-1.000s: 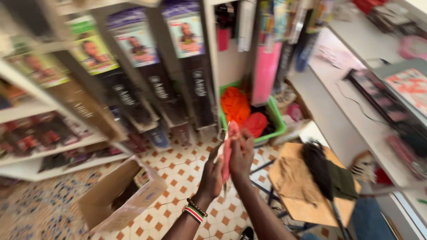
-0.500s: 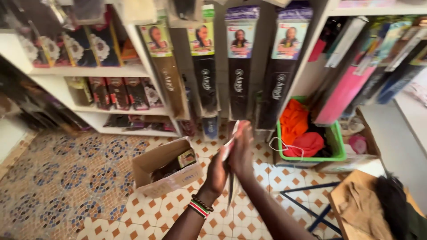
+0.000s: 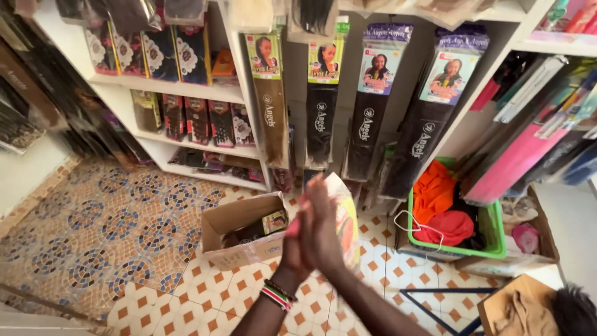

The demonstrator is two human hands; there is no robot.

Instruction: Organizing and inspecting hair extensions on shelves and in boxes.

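Pressing flat packet (image 3: 346, 218) at frame centre | left hand (image 3: 297, 246), right hand (image 3: 322, 227) palms together, fingers straight, clamped on it | packet not yet set down; cardboard box (image 3: 239, 233) beside.

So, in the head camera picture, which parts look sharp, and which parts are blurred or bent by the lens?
Head view: the pressed-together hands and the flat pink and yellow packet between them are motion-blurred; the hanging dark hair packs look fairly sharp; the white shelves lean outward from wide-angle distortion; even daylight, slight sheen on the plastic, no hard shadows on the patterned tile floor.
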